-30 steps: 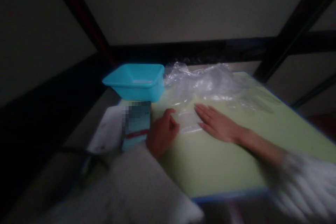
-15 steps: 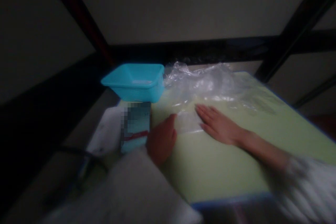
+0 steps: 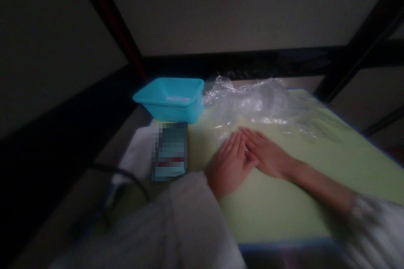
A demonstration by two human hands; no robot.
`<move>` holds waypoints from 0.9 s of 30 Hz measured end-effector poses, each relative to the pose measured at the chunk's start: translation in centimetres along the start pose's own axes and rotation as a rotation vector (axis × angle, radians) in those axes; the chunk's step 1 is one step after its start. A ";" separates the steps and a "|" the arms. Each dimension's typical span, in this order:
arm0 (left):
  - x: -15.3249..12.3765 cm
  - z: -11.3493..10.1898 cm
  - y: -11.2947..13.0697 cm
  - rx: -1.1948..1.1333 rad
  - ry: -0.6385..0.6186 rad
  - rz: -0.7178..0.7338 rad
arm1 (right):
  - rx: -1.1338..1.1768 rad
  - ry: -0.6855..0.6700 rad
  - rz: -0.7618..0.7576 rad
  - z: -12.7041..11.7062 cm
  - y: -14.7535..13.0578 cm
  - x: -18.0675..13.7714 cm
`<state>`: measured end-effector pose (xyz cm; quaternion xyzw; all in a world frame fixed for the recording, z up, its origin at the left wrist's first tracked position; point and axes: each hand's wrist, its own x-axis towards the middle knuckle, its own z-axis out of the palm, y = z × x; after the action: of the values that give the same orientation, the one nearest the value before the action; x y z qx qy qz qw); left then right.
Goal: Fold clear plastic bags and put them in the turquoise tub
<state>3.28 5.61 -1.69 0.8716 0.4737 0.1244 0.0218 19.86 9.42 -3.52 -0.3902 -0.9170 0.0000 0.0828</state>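
Your left hand (image 3: 232, 166) is flat, palm down, fingers straight and side by side, thumb angled out toward the other hand. Your right hand (image 3: 268, 153) is flat too, palm down, fingers extended and close together, pointing up-left. The two meet at the fingers, left thumb up against the right hand; can't tell exactly which overlaps which. No pinch visible on either; can't see under the palms.

Clear plastic (image 3: 255, 103) lies crumpled just beyond your fingertips, shiny, spread over the far part of the table (image 3: 284, 201). A thin stretch of it reaches the left fingertips; whether it runs under your hands, can't tell.

Table top is pale yellow-green, blue along the edge. Turquoise basin (image 3: 172, 111) sits at the far left corner, just beside the plastic, with something pale inside, too blurred to name. Nearer you, a teal box-like item (image 3: 172, 147) with a red band, partly pixelated, lies left of your left hand, well apart from it. White item (image 3: 135, 155) beside that, on its left; dark cable (image 3: 126, 173) curves across its near end. Light sleeves on both your arms.
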 end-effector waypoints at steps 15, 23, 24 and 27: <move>-1.1 0.4 -0.9 0.057 -0.027 -0.104 | -0.065 0.022 0.081 -0.3 -0.1 -0.8; -1.8 -0.4 -1.3 0.124 -0.056 -0.175 | -0.027 0.065 0.060 0.0 0.3 -1.0; -1.8 -0.4 -1.4 0.127 -0.055 -0.171 | -0.022 0.061 0.065 0.0 0.2 -1.0; -1.9 -0.3 -1.6 0.122 -0.066 -0.171 | 0.018 0.035 0.088 -0.4 0.2 -1.0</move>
<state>0.89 4.84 -1.99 0.8313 0.5521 0.0642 -0.0053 20.76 8.87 -3.31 -0.4292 -0.8974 0.0053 0.1023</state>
